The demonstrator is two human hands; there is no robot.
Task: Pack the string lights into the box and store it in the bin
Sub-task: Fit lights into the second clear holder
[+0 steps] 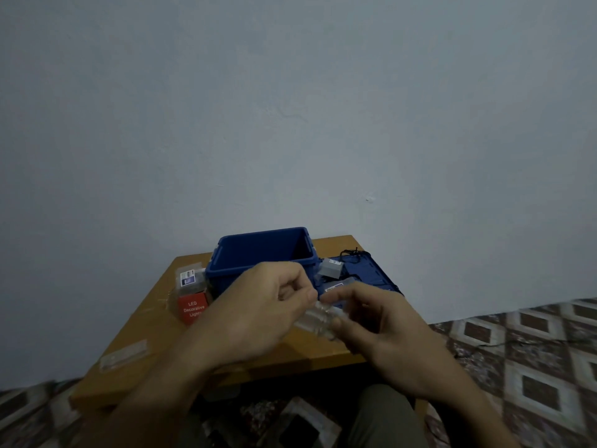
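Observation:
A clear plastic box point(318, 320) is held between both hands above the small wooden table point(155, 324). My left hand point(258, 305) pinches its upper end with curled fingers. My right hand point(381, 331) grips its lower side. What is inside the clear box is too blurred to tell. Behind the hands stands the open blue bin point(258, 253). A red box point(193, 308) printed "LED Decorative Lights" with a clear top stands left of the bin.
The blue bin lid point(371, 273) lies flat to the right of the bin, with a grey adapter point(329, 267) and a black cord point(353, 255) on it. A patterned floor point(533, 350) surrounds the table. A plain wall rises behind.

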